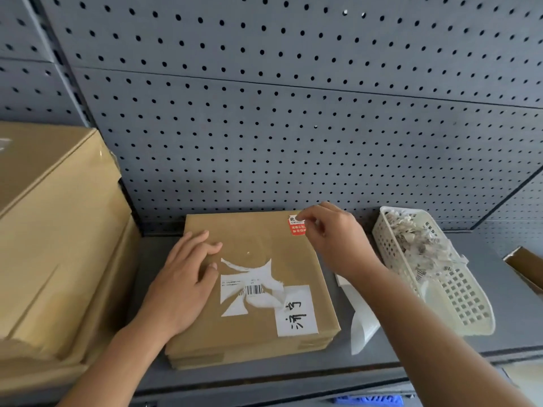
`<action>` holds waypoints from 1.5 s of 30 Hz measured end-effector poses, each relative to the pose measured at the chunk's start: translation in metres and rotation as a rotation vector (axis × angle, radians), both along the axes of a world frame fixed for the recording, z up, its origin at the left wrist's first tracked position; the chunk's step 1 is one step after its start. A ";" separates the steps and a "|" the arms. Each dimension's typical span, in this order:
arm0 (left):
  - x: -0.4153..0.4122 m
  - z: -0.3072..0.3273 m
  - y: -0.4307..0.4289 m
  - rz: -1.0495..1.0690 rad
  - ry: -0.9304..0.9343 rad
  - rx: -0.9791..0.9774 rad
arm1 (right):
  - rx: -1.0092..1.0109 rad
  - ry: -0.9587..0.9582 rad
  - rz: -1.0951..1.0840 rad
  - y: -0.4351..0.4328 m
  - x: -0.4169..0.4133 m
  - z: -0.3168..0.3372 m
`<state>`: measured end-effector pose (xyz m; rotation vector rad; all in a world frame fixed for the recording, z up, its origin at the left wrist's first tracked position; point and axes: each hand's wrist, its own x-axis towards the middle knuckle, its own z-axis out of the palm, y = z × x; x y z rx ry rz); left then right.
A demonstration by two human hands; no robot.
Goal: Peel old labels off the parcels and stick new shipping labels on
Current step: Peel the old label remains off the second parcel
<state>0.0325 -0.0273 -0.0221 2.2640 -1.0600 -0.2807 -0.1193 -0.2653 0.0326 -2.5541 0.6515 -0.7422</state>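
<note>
A grey shelf (511, 312) carries everything. A flat brown parcel (255, 230) lies at its middle. To the left, large stacked cartons (58, 245) stand just beside the parcel. On the right sits a white lattice basket (470, 304) holding label scraps (417, 239). A curled strip of white backing paper (363, 321) lies between parcel and basket. A brown box (526, 265) shows at the far right edge.
</note>
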 end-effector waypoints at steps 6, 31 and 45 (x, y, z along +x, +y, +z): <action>-0.001 0.001 0.000 0.009 0.004 0.010 | 0.065 0.072 0.221 0.033 0.025 -0.012; 0.001 0.002 0.002 0.010 0.014 0.011 | 0.181 0.061 0.437 0.080 0.062 -0.041; 0.000 0.001 0.002 0.009 0.013 -0.003 | 0.219 0.054 0.459 0.080 0.063 -0.039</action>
